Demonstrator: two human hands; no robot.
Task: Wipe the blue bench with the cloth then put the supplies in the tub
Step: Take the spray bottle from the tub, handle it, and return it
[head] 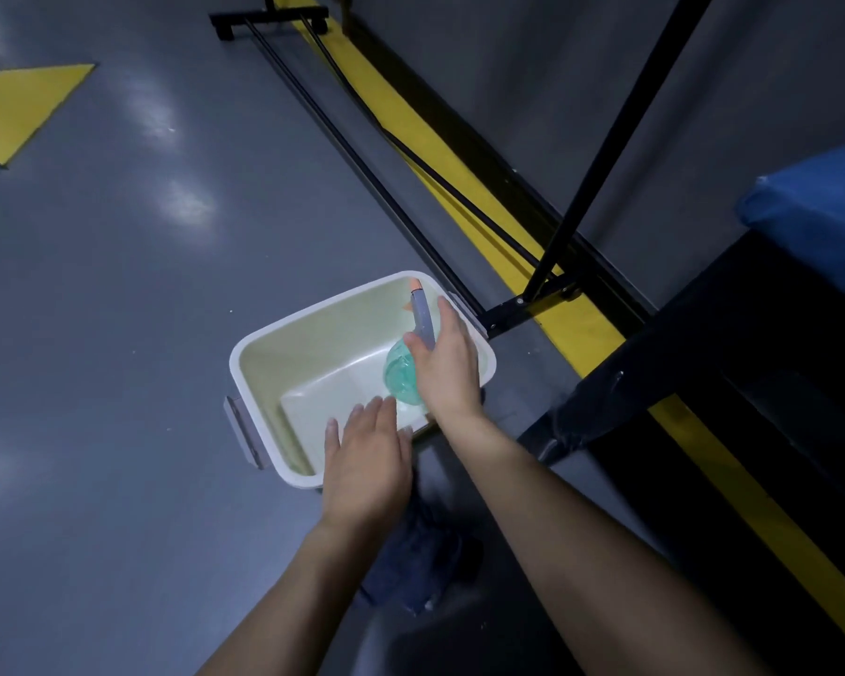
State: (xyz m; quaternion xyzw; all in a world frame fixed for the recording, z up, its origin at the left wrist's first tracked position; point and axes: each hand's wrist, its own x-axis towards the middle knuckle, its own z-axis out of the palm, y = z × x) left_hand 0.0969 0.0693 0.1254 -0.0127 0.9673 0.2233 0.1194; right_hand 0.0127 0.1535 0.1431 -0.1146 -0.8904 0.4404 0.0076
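A white tub with grey handles stands on the grey floor. My right hand is inside it at the far right corner, closed around a spray bottle. The bottle has a teal body, a grey-blue head and an orange nozzle that points at the tub's far rim. My left hand hovers over the tub's near rim with its fingers stretched out. A dark blue cloth hangs bunched from under its palm, outside the tub. The blue bench shows at the right edge.
A black rack frame with thin rails stands right behind the tub, and its upright pole slants up to the right. A yellow floor stripe runs along the wall. The bench's dark base is close on the right.
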